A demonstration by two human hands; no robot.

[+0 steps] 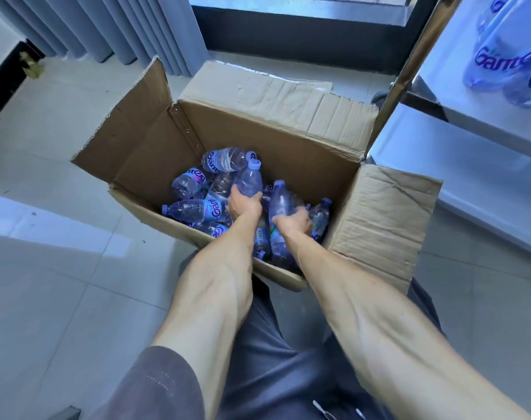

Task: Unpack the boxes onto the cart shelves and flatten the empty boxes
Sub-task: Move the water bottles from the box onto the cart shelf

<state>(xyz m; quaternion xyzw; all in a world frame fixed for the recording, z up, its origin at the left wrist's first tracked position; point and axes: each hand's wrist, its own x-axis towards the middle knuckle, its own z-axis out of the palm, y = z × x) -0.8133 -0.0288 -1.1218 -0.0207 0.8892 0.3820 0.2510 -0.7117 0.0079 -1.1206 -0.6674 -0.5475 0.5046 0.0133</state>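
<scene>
An open cardboard box (258,125) sits on the tiled floor (46,147), flaps spread, with loose water bottles (194,209) piled inside. The left hand (245,204) has its fingers curled round one bottle (249,181), cap pointing away. Just beside it, the right hand (293,221) grips another bottle (280,201) the same way. At right, cart shelves (458,165) hold more bottles (500,65).

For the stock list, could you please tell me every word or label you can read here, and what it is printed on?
"Gante": label of the bottle on the cart shelf, its last letters blurred.
"Gante": label of the bottle lying in the box, only partly legible.
Upside-down brand lettering on the bottle at the back of the box: too skewed to read.
Barcode print on a bottle between the wrists: too small to read.
Cardboard box: no print visible.
</scene>
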